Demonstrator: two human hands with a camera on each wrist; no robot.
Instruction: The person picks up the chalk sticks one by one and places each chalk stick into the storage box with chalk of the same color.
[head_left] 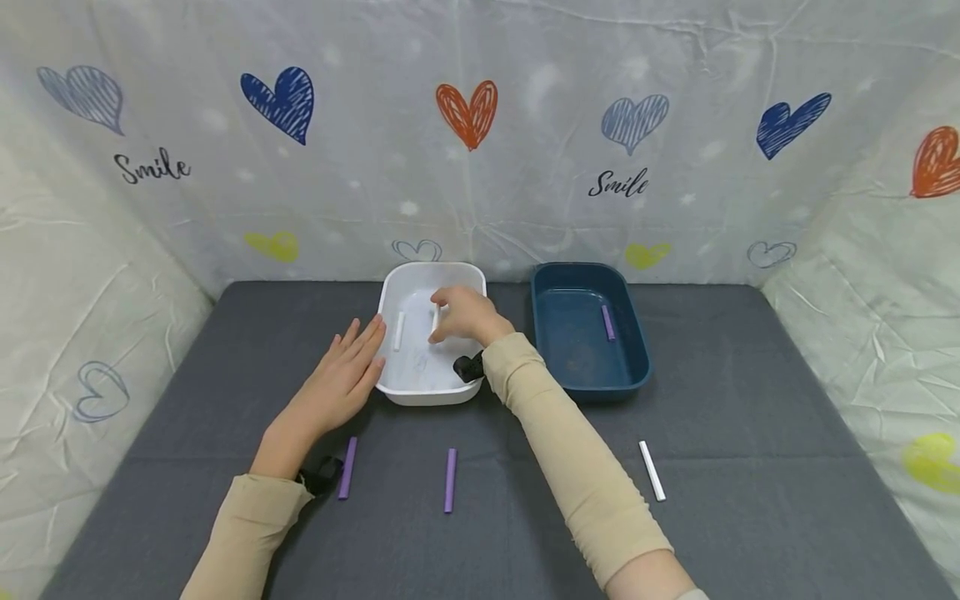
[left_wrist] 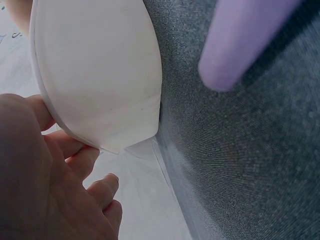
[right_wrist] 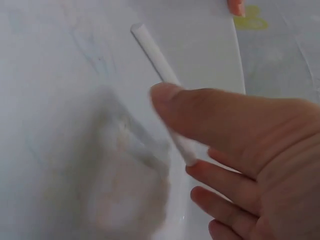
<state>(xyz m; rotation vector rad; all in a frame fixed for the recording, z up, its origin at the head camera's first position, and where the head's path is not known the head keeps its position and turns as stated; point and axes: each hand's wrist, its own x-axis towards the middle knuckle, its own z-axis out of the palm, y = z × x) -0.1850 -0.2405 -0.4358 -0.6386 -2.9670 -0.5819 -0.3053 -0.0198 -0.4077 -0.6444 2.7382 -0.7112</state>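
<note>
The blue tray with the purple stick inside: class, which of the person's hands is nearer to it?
Right. The right hand is over the white tray beside the blue tray, holding a white stick; the left hand rests on the white tray's far side.

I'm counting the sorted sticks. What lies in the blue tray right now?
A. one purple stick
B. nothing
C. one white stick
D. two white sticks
A: the head view shows a single purple stick lying inside the blue tray, with nothing else in it.
</note>
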